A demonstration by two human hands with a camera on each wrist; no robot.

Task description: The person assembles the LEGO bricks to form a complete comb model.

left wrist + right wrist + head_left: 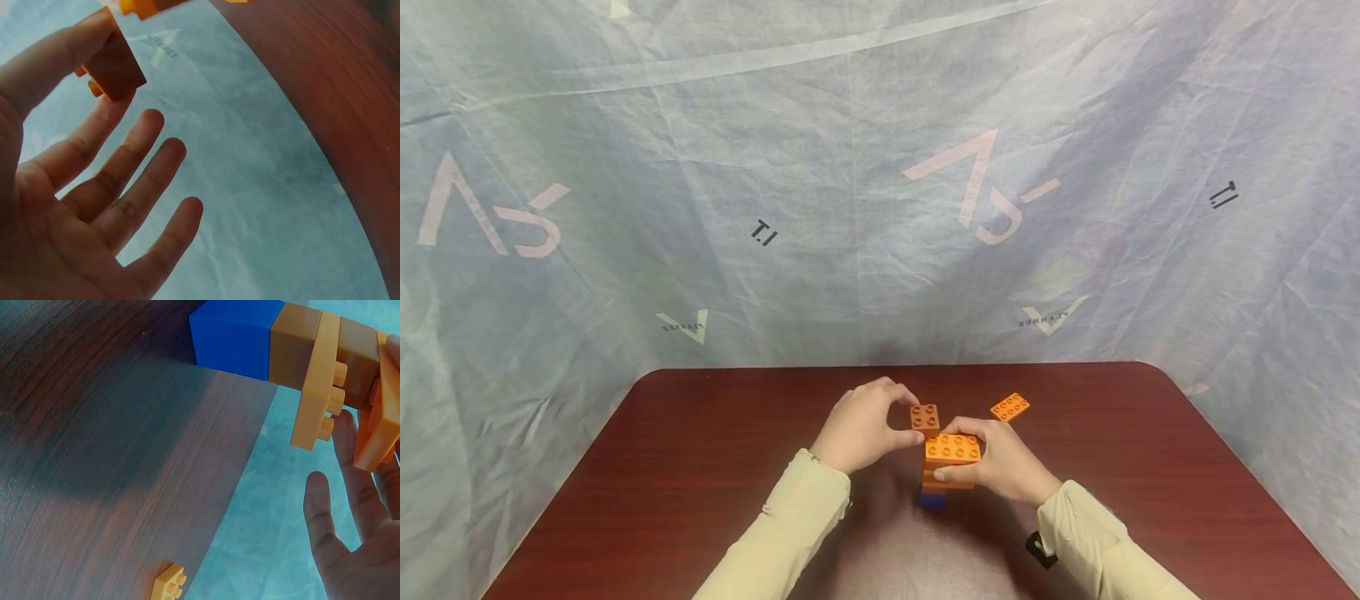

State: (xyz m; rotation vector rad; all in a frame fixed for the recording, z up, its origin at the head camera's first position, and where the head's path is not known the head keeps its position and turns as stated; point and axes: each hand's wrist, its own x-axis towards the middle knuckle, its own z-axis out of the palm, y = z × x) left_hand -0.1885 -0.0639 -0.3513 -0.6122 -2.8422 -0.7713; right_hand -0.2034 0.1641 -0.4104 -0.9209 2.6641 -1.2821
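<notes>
My left hand [867,425] pinches a brown-orange square brick [924,416] between thumb and index finger, studs up in the head view. In the left wrist view the other fingers of that hand are spread away from the brick [115,65]. My right hand [1011,462] grips an orange eight-stud plate [952,447] at the top of a stack. Below it, the right wrist view shows a blue brick [234,340] at the base, a brown brick [290,347], an orange plate [314,394] and another brown brick [357,365]. The top orange piece [381,425] looks tilted there.
A loose orange plate [1011,407] lies on the dark red table [737,475], behind my right hand. Grey printed sheeting [850,183] hangs behind the table and along its sides. A small black object [1041,550] shows by the right cuff.
</notes>
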